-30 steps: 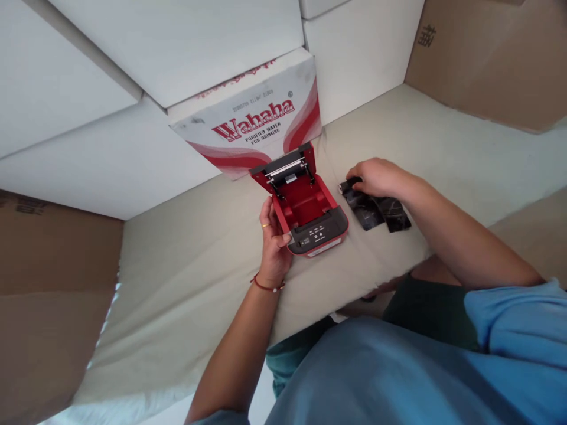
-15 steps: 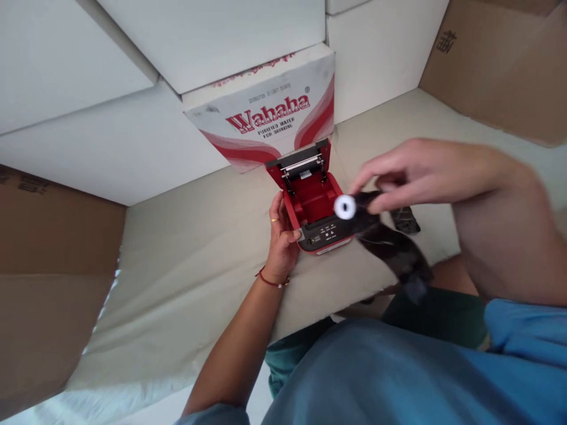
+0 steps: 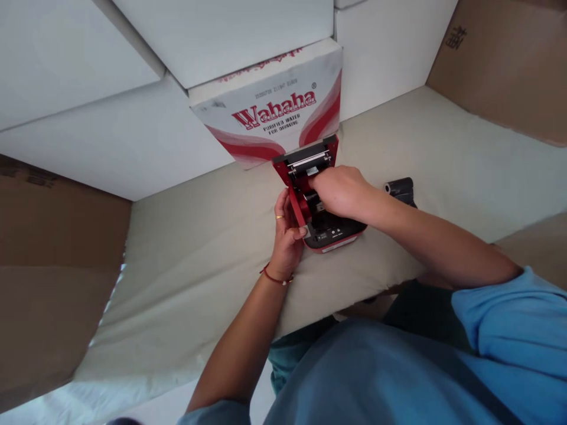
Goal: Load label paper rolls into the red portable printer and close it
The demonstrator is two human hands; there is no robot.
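Note:
A small red and black printer [image 3: 334,236] sits on the cloth-covered surface with its lid [image 3: 305,159] raised. My left hand [image 3: 287,239] grips its left side, thumb on the front corner and fingers along the outer wall. Inside the compartment lies a shiny black ribbon roll [image 3: 313,203]. My right hand [image 3: 341,192] reaches in from the right with bent fingers on this roll; the fingertips are partly hidden. To the right of the printer, a second black roll [image 3: 401,190] with a pale hollow core rests on the cloth.
A white and red water carton [image 3: 274,112] stands right behind the raised lid, against white boxes [image 3: 248,35]. Brown cardboard [image 3: 57,283] borders the left side and another brown carton [image 3: 500,71] the back right. Beige cloth [image 3: 190,254] covers the surface, whose front edge lies near my body.
My right hand has moved left and down into the printer's compartment with the black roll, whose loose film was hanging out at the right. My left hand keeps its hold on the printer.

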